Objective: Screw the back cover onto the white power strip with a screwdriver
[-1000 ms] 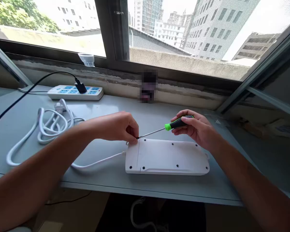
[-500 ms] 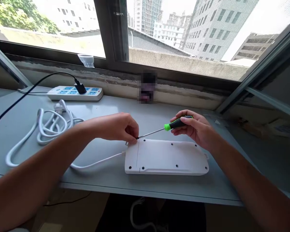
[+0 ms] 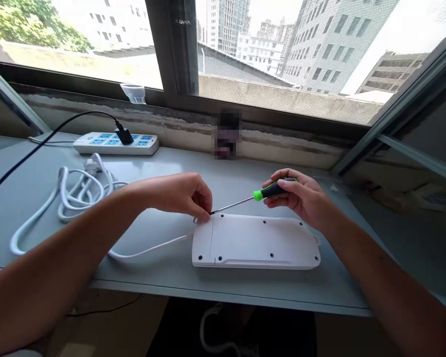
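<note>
A white power strip (image 3: 245,241) lies underside up on the desk, with several dark screw holes along its edges. My right hand (image 3: 301,196) is wrapped around the black and green handle of a screwdriver (image 3: 271,190). The shaft slants down to the left, its tip at the strip's far left corner. There my left hand (image 3: 188,196) is closed in a pinch by the tip, thumb and finger at the strip's edge. Whatever sits between those fingertips is hidden or too small to name. A white cord (image 3: 152,248) leaves the strip's left end.
Coiled white cable with a plug (image 3: 91,166) lies on the left of the grey desk (image 3: 152,277). Behind it, another power strip (image 3: 144,147) holds a black plug (image 3: 124,134). A clear plastic cup (image 3: 134,93) rests at the window sill. Window frames bound the back.
Almost nothing differs. Both hands and the screwdriver keep their places, apart from a very slight shift of my left hand.
</note>
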The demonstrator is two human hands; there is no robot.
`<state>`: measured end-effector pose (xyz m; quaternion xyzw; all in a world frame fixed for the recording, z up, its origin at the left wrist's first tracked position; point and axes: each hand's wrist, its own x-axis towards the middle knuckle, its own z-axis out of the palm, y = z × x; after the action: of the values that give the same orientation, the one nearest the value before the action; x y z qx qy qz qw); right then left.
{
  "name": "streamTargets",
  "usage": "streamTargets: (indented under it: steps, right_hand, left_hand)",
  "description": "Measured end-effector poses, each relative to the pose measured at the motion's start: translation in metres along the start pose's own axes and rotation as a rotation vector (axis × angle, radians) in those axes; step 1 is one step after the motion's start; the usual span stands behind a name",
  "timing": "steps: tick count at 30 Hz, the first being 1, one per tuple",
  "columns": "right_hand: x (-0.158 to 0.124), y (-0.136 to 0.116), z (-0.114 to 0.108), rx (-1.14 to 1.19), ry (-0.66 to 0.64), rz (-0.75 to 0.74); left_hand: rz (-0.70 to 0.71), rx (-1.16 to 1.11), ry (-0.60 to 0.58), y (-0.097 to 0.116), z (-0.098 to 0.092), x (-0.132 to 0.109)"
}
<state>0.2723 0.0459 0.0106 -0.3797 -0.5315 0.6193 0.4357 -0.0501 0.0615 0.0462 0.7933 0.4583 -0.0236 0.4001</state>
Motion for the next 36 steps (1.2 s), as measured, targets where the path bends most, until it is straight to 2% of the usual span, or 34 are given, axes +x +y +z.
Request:
streamTargets:
  steps: [12, 17, 26, 36]
  right_hand:
    - [0.0003, 0.0013, 0.0024, -0.012, 0.01, -0.005]
    - [-0.0008, -0.0009, 0.0026, -0.019, 0.012, -0.005]
    - [-0.0027, -0.0004, 0.0018, -0.049, 0.0, -0.01]
    - [-0.0041, 0.0005, 0.0028, -0.079, 0.019, -0.013]
  left_hand:
    - [-0.017, 0.111, 0.024, 0.0039, -0.0001, -0.0016]
    - [0.008, 0.096, 0.02, 0.0041, 0.0001, -0.0017]
    - [0.022, 0.089, -0.071, -0.0005, -0.0029, 0.0008]
    - [0.017, 0.069, -0.04, 0.003, -0.0042, -0.0013]
